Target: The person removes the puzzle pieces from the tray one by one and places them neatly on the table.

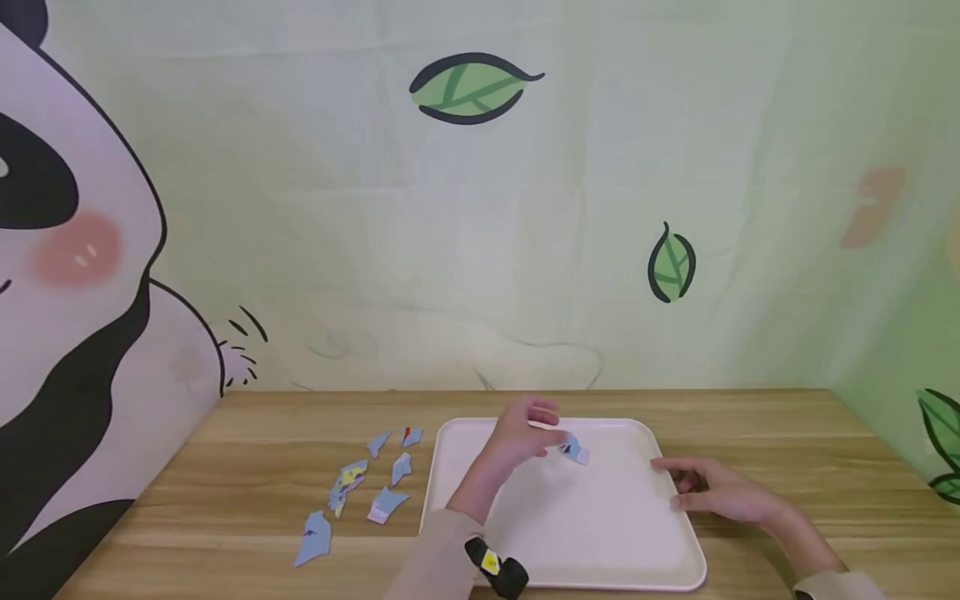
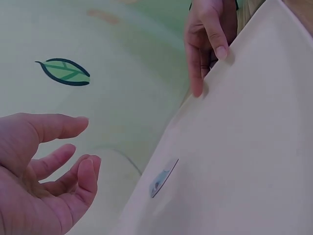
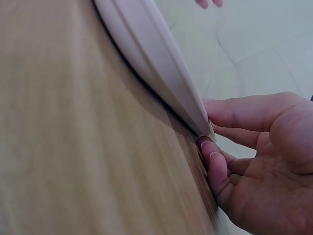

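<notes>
A small blue puzzle piece [image 1: 575, 451] with a pale corner is over the far part of a white tray [image 1: 585, 533]. My left hand [image 1: 521, 433] reaches across the tray, its fingertips near that piece in the head view. In the left wrist view a gap separates the loosely bent fingers of the left hand [image 2: 54, 171] from the puzzle piece [image 2: 164, 177]; whether the piece lies flat is hard to tell. At the tray's right side, my right hand [image 1: 723, 490] grips the rim. The right wrist view has its fingers [image 3: 220, 171] curled at the tray's edge [image 3: 161, 68].
Several loose puzzle pieces [image 1: 388, 504], mostly blue, lie on the wooden table [image 1: 247, 475] left of the tray. Among them is a larger patterned section [image 1: 348, 483] with yellow on it. Behind the table hangs a printed cloth wall [image 1: 337, 208] with leaves and a panda.
</notes>
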{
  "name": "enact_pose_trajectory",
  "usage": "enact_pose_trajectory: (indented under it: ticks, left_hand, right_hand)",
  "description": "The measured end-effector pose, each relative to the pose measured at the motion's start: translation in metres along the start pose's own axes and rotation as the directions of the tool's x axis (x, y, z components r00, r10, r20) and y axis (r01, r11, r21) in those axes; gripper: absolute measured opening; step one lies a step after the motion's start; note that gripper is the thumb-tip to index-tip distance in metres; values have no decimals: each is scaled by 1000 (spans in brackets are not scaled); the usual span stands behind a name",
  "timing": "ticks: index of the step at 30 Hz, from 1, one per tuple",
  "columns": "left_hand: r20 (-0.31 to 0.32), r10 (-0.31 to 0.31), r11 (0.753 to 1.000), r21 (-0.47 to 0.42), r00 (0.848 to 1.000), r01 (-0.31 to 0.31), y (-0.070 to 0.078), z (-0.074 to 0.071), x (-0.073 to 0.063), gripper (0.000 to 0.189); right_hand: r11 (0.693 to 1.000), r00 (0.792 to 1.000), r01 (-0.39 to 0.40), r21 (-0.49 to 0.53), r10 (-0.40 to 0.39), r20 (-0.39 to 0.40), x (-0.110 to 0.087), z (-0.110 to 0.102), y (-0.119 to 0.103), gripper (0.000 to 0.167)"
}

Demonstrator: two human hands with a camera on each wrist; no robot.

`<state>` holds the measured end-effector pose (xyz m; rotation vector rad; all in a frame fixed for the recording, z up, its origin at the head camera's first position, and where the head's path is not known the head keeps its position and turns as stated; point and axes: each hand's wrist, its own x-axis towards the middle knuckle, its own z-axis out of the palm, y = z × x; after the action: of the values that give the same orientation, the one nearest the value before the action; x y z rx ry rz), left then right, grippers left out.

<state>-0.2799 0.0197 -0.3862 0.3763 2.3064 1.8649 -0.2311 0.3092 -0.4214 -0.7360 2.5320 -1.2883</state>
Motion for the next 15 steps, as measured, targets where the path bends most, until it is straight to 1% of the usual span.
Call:
enact_pose_trajectory:
  ticks: [3,7,11,15]
  left_hand:
    - [-1,-31,1000,2,1000,31,-2,13,8,40]
    - [-1,-58,998,-9,998,58,-6,23,14,41]
    - [-5,-84,996,-9,996,84,-8,28,18,42]
    - [-20,-107,994,14,994,107,-10,29,23,43]
  right_hand:
    - [1000,1000,-2,2,2,-4,-2,-1,-1,52]
    - [1000,1000,4,19,-4,1,-2,0,-2,52]
    - [1000,1000,12,25,-12,1,-1,0,-1,52]
    - [999,999,37,20,-37,5,-1,-1,1,51]
